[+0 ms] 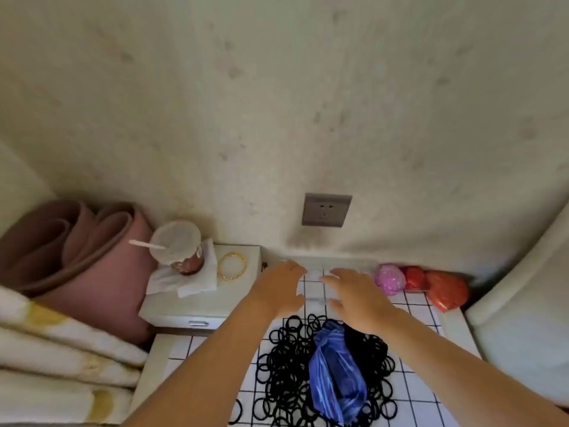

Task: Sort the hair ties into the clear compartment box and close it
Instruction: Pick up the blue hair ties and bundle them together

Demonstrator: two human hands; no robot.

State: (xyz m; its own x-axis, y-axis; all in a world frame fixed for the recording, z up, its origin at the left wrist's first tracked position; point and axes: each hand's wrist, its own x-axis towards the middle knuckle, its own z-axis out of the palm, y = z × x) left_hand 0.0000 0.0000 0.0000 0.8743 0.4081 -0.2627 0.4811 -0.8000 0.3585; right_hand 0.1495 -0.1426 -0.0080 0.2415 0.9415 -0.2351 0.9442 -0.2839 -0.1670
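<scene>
Where the tiles sit nearest, black ties [284,362] lie heaped w/ a blue bag [335,380] on top. Beyond, L hand [278,288] & R hand [357,294], both half-open, flank the clear box [314,286] by the wall [308,118]. Gripping or just touching? Can't tell, too blurry.

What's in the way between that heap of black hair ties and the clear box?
Nothing visible lies between the hair ties and the clear box just beyond. A blue plastic bag lies on the heap, covering some ties. The left hand and right hand flank the box.
</scene>
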